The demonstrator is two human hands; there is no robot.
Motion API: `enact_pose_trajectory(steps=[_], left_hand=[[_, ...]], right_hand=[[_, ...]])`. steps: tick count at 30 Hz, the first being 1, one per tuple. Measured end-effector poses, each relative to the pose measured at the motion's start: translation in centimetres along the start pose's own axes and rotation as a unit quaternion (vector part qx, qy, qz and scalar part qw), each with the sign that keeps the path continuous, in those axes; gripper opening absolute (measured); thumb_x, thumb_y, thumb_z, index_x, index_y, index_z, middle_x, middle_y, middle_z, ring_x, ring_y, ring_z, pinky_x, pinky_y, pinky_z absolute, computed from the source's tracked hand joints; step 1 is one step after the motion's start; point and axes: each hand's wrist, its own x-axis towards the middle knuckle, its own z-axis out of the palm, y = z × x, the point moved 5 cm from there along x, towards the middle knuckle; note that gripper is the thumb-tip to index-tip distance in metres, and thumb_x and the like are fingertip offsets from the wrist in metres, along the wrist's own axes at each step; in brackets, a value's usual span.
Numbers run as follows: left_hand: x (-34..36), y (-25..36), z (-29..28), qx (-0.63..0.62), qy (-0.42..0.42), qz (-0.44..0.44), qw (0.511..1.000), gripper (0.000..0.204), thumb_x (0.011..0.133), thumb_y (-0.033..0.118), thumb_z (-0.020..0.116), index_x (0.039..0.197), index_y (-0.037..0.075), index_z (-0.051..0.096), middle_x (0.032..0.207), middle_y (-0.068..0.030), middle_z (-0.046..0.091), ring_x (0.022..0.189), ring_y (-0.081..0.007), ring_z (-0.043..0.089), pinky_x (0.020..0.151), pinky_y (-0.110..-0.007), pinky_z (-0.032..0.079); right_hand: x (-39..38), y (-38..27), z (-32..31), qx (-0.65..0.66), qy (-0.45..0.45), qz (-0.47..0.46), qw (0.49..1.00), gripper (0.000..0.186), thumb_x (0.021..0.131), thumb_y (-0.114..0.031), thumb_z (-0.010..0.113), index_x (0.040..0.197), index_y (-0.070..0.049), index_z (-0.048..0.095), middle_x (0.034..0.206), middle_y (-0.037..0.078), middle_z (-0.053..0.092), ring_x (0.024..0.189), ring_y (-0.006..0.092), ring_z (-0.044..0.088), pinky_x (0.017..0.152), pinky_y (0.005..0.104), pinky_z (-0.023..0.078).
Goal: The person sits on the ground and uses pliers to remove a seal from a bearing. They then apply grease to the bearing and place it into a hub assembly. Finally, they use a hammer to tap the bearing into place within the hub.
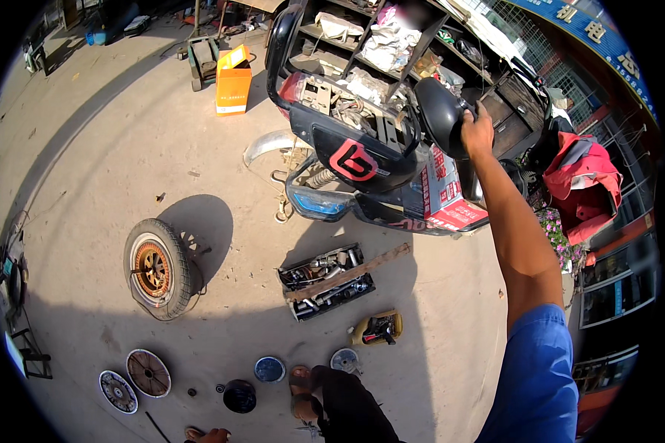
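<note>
A scooter with its rear frame uncovered (340,100) stands on its side of the yard at the upper middle. My right hand (478,133), at the end of a blue sleeve, is closed at the edge of a smooth black rounded scooter part (442,114), perhaps its tilted seat. Some of the fingers are hidden behind it. A red and white sticker sheet (447,196) covers the front panel below my wrist. At the lower edge, part of my left hand (218,436) shows beside a sandalled foot; its fingers are cut off from view.
On the concrete lie a tyred wheel (155,269), a toolbox (326,280) with a wooden strip across it, a yellow container (377,328), two wheel discs (148,373) and a black bowl (239,396). An orange box (233,85) stands behind. Shelves (391,55) rise beyond the scooter.
</note>
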Motion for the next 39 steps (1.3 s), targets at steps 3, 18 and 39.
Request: enact_pose_trajectory(steps=[3,18,39], left_hand=[[-1.3,1.5,0.5,-0.02,-0.005,-0.014,1.0,0.043,0.086,0.03,0.075,0.118,0.005,0.059,0.105,-0.0209,0.069,0.097,-0.0403,0.066,0.084,-0.052,0.052],[1.1,-0.8,2.3,-0.08,-0.039,0.054,0.995,0.045,0.087,0.035,0.075,0.113,0.001,0.062,0.101,-0.0178,0.066,0.089,-0.0367,0.069,0.074,-0.045,0.055],[7.4,-11.9,-1.0,-0.085,0.231,0.296,0.923,0.008,0.097,0.006,0.063,0.096,-0.002,0.063,0.076,-0.0102,0.061,0.066,-0.0177,0.062,0.061,-0.032,0.05]], right_hand=[[3.2,-0.3,2.1,-0.046,-0.086,0.018,0.995,0.053,0.099,-0.031,0.053,0.148,-0.01,0.048,0.141,0.024,0.054,0.134,0.0391,0.049,0.113,0.043,0.038],[-6.7,-4.5,-1.6,0.142,0.032,-0.126,0.981,0.047,0.1,-0.036,0.064,0.125,0.005,0.062,0.116,0.02,0.069,0.105,0.027,0.067,0.095,0.0356,0.049],[-75.9,-28.8,0.8,0.402,-0.741,-0.019,0.538,0.078,0.091,-0.036,0.076,0.139,0.015,0.041,0.107,0.024,0.072,0.101,0.0245,0.07,0.084,0.0346,0.055]])
